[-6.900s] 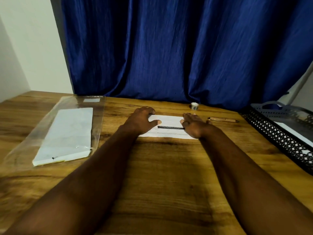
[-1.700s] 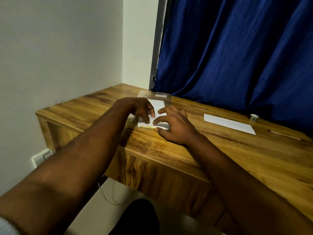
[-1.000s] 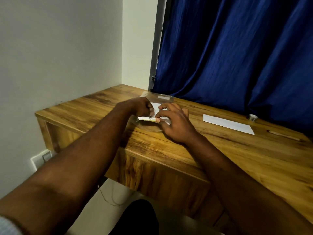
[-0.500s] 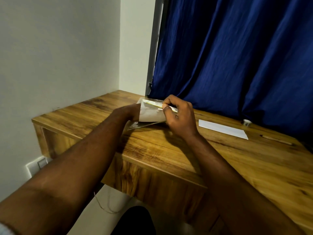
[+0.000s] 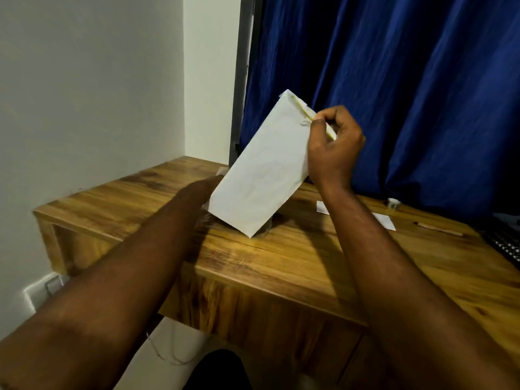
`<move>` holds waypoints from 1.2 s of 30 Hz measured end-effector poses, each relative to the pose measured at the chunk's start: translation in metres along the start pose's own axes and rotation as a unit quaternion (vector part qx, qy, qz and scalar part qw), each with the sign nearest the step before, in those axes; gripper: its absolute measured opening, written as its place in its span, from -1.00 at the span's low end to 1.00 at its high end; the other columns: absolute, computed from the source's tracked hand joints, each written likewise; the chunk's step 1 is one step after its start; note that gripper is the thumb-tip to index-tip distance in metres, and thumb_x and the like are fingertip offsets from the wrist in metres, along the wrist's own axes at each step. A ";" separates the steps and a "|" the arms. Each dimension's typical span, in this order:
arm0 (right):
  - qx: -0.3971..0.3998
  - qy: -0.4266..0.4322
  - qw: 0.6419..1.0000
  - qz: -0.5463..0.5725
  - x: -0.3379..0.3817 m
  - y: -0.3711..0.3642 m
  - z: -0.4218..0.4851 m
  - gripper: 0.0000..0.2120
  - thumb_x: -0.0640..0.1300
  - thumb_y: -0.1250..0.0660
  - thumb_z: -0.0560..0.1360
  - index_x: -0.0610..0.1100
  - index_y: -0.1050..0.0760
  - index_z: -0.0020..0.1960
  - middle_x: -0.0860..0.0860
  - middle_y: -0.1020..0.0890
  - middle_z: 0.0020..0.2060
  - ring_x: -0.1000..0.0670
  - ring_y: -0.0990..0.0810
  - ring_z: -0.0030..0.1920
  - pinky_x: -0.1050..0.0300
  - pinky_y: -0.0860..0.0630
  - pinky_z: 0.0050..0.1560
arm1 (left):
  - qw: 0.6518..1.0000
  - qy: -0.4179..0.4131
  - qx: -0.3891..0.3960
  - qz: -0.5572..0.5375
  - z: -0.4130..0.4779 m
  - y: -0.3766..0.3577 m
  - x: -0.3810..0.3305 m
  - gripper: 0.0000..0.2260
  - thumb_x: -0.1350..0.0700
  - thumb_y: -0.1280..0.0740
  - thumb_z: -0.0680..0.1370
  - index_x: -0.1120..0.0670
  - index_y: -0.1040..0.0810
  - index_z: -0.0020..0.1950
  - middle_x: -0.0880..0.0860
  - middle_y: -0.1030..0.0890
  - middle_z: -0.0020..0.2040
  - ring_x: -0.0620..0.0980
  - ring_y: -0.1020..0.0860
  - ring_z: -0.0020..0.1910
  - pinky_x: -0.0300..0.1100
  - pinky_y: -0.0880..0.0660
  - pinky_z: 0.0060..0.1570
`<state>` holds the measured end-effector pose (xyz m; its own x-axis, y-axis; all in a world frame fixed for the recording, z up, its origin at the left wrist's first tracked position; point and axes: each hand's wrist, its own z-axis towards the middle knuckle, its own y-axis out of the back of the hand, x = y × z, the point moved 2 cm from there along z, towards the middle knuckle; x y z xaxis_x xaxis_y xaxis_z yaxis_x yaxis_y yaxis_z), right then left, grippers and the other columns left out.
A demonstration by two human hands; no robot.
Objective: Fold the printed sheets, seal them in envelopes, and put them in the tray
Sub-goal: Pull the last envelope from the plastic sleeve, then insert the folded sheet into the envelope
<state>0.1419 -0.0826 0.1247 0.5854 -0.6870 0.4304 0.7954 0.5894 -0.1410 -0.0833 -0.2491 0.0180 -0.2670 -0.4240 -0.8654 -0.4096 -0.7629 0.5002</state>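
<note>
the left hand (image 5: 210, 186) is hidden by the envelope (image 5: 264, 170), grip untellable; pinched by the right hand (image 5: 333, 147), it has been raised.

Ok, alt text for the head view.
A right hand pinches the top edge of a white paper envelope, tilted above a wooden desk against a blue curtain; the left forearm reaches behind it. A folded white sheet and black mesh tray lie rightward.

Raised right of centre, the right hand (image 5: 334, 144) pinches a white paper envelope (image 5: 261, 170); the blurred left hand (image 5: 209, 185) reaches mid-frame, fingers hidden.
</note>
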 end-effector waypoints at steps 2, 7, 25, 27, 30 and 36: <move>-0.034 -0.052 0.998 -0.014 -0.017 0.008 0.008 -0.87 -0.24 -0.31 0.54 -0.11 -0.54 -0.17 0.20 -0.56 -0.32 0.28 -0.55 -0.26 0.39 -0.43 -0.19 | 0.998 -0.014 -0.044 -0.040 -0.010 -0.004 -0.019 -0.52 -0.27 -0.24 0.67 0.06 -0.55 0.38 0.11 -0.61 0.35 0.06 -0.56 0.20 -0.11 -0.47 0.09; -0.133 -0.214 0.967 -0.039 -0.073 0.044 0.015 -0.84 -0.21 -0.26 0.62 -0.11 -0.54 -0.12 0.10 -0.60 -0.23 0.21 -0.54 -0.22 0.31 -0.45 -0.21 | 0.936 -0.064 0.062 -0.340 -0.043 -0.015 -0.061 -0.35 -0.46 -0.22 0.53 0.12 -0.65 0.12 0.15 -0.70 -0.02 0.08 -0.69 -0.12 -0.13 -0.61 -0.10; -0.015 -0.555 0.831 -0.034 -0.191 0.139 0.007 -0.63 0.26 -0.37 0.61 -0.05 -0.59 0.13 -0.07 -0.71 0.04 -0.09 -0.70 -0.01 0.10 -0.64 -0.37 | 0.977 -0.125 -0.054 -0.167 0.057 -0.119 -0.105 -0.70 0.11 -0.61 0.47 0.15 -0.66 0.15 0.07 -0.73 -0.01 -0.04 -0.70 -0.12 -0.32 -0.57 -0.33; 0.040 -0.542 0.836 -0.076 -0.204 0.146 0.010 -0.56 0.24 -0.47 0.55 -0.05 -0.58 0.26 -0.07 -0.71 0.12 -0.10 -0.71 0.05 0.11 -0.64 -0.36 | 0.974 -0.121 -0.059 -0.180 0.068 -0.126 -0.102 -0.70 0.11 -0.61 0.47 0.13 -0.66 0.15 0.08 -0.73 0.00 0.00 -0.72 -0.09 -0.29 -0.59 -0.30; 0.086 -0.517 0.844 -0.115 -0.219 0.153 0.010 -0.69 0.10 -0.41 0.64 -0.03 -0.58 0.30 -0.06 -0.71 0.12 -0.09 -0.70 0.06 0.13 -0.63 -0.34 | 0.974 -0.106 -0.078 -0.184 0.080 -0.139 -0.089 -0.68 0.05 -0.60 0.49 0.09 -0.63 0.18 0.08 -0.71 0.08 0.04 -0.70 -0.01 -0.25 -0.57 -0.22; 0.050 -0.545 0.835 -0.052 -0.248 0.160 -0.012 -0.90 -0.05 -0.32 0.71 -0.06 -0.56 0.16 -0.14 -0.73 0.14 -0.16 -0.74 0.09 -0.09 -0.73 -0.05 | 0.915 -0.254 -0.237 0.207 0.084 -0.178 -0.078 -0.50 -0.21 -0.44 0.54 0.04 -0.49 0.37 0.11 -0.47 0.38 0.14 -0.44 0.34 0.11 -0.41 0.29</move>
<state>0.1255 0.1766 -0.0157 -0.0200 0.0264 0.9995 0.7841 0.6206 -0.0007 -0.0631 -0.0391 -0.0007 -0.7338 -0.5347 -0.4191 0.2097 -0.7650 0.6090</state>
